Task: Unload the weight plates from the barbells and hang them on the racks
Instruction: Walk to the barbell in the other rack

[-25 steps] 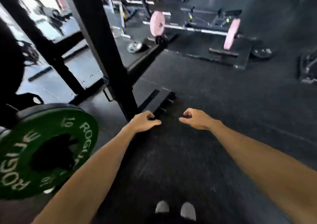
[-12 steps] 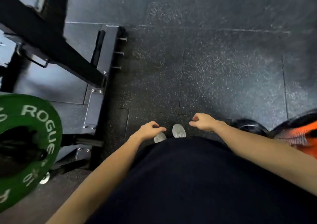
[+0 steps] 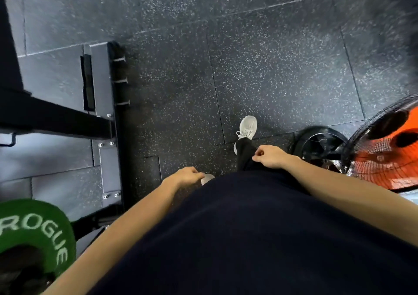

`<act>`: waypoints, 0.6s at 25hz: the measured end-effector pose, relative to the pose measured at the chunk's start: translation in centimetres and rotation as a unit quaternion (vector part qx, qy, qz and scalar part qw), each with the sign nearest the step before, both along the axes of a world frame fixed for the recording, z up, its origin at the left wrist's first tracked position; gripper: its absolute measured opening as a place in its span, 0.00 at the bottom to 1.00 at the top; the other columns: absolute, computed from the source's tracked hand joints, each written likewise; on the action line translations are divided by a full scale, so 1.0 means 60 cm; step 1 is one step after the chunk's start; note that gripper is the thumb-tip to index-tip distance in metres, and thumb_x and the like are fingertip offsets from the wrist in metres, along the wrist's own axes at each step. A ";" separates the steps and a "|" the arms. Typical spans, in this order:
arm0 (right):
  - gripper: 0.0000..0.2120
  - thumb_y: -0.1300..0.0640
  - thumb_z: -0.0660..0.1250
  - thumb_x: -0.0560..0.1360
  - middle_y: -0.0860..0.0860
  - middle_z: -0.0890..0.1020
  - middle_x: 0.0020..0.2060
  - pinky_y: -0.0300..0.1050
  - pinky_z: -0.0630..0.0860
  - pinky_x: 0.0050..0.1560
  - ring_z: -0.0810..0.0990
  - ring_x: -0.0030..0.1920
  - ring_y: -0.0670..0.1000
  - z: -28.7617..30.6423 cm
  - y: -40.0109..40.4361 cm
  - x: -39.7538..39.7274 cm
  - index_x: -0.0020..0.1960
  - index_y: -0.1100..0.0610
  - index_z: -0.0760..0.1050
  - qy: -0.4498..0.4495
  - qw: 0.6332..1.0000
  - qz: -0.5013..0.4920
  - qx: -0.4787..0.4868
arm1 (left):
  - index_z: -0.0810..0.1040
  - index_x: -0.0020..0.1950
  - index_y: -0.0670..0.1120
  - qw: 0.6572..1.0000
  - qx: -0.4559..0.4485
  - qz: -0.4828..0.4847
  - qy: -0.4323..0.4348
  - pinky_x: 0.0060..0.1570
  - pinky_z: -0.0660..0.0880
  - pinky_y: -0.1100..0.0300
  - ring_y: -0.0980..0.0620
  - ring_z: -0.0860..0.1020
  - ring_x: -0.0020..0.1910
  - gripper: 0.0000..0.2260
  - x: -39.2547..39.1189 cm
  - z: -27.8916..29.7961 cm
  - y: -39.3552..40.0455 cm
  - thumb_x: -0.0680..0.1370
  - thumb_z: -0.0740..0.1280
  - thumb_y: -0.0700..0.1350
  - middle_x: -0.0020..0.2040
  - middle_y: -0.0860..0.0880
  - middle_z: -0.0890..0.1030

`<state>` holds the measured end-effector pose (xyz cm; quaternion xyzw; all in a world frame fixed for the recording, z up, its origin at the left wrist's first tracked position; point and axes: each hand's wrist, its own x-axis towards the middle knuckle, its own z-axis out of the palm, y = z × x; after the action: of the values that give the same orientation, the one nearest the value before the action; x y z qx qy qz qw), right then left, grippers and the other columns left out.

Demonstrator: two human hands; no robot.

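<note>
- The round green rubber weight plate (image 3: 34,238) with white lettering sits low at the left, beside the black steel rack base (image 3: 108,122).
- Both hands hang loosely curled and hold nothing: left hand (image 3: 184,177), right hand (image 3: 270,156), apparently mid-stride between loads.

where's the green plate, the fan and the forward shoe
green plate (image 3: 48,229), head view, on its lettered green face
fan (image 3: 389,150), head view, on its orange blades behind the grille
forward shoe (image 3: 248,126), head view, on its laced top
</note>
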<state>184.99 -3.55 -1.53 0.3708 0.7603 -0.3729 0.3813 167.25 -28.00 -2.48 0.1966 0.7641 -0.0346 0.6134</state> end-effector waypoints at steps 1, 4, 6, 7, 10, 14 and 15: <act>0.16 0.46 0.64 0.76 0.54 0.78 0.60 0.46 0.70 0.58 0.75 0.60 0.55 -0.004 0.024 -0.010 0.58 0.55 0.76 -0.006 1.000 0.011 -0.005 | 0.74 0.63 0.47 1.000 0.002 0.000 0.004 0.59 0.71 0.53 0.46 0.75 0.61 0.22 -0.022 -0.004 0.035 0.78 0.60 0.61 0.65 0.47 0.76; 0.16 0.47 0.65 0.76 0.55 0.79 0.59 0.46 0.71 0.58 0.76 0.59 0.55 -0.001 0.135 -0.054 0.58 0.57 0.77 -0.010 1.000 -0.001 -0.019 | 0.75 0.62 0.48 1.000 0.013 -0.002 0.019 0.59 0.71 0.53 0.47 0.76 0.59 0.21 -0.089 -0.006 0.152 0.78 0.61 0.62 0.62 0.47 0.78; 0.16 0.48 0.66 0.76 0.54 0.80 0.58 0.44 0.70 0.54 0.77 0.58 0.55 0.009 0.241 -0.090 0.58 0.56 0.77 0.000 1.000 -0.031 -0.003 | 0.76 0.59 0.51 0.998 0.038 0.011 0.043 0.56 0.70 0.55 0.50 0.75 0.55 0.19 -0.140 0.000 0.244 0.77 0.61 0.62 0.61 0.49 0.78; 0.16 0.47 0.65 0.76 0.54 0.79 0.58 0.44 0.70 0.54 0.77 0.58 0.55 0.015 0.293 -0.107 0.59 0.56 0.77 0.004 0.999 -0.041 0.004 | 0.77 0.58 0.51 0.996 0.055 0.026 0.062 0.54 0.69 0.57 0.51 0.74 0.54 0.18 -0.165 0.007 0.287 0.77 0.61 0.62 0.60 0.50 0.79; 0.17 0.47 0.64 0.77 0.53 0.80 0.53 0.45 0.71 0.52 0.77 0.50 0.53 0.026 0.432 -0.161 0.60 0.57 0.75 0.006 0.998 -0.060 0.007 | 0.77 0.55 0.52 0.989 0.078 0.088 0.092 0.52 0.69 0.57 0.50 0.75 0.55 0.16 -0.233 0.018 0.393 0.76 0.62 0.61 0.59 0.50 0.79; 0.18 0.49 0.64 0.78 0.53 0.78 0.55 0.49 0.74 0.54 0.78 0.51 0.53 0.024 0.537 -0.252 0.62 0.59 0.73 0.006 0.998 -0.062 -0.024 | 0.76 0.58 0.52 0.979 0.078 0.166 0.091 0.53 0.68 0.57 0.50 0.74 0.55 0.16 -0.293 0.015 0.485 0.78 0.61 0.60 0.61 0.49 0.78; 0.18 0.49 0.63 0.78 0.54 0.78 0.57 0.51 0.75 0.57 0.78 0.54 0.55 0.023 0.557 -0.284 0.62 0.59 0.74 0.002 0.998 -0.052 -0.028 | 0.75 0.59 0.52 0.974 0.075 0.192 0.091 0.53 0.67 0.56 0.50 0.73 0.54 0.17 -0.311 0.011 0.507 0.78 0.61 0.60 0.61 0.49 0.78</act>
<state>167.94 29.87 -0.12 0.3983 0.7299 -0.4144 0.3699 148.59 2.45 -1.84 0.0880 0.8404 0.1231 0.5203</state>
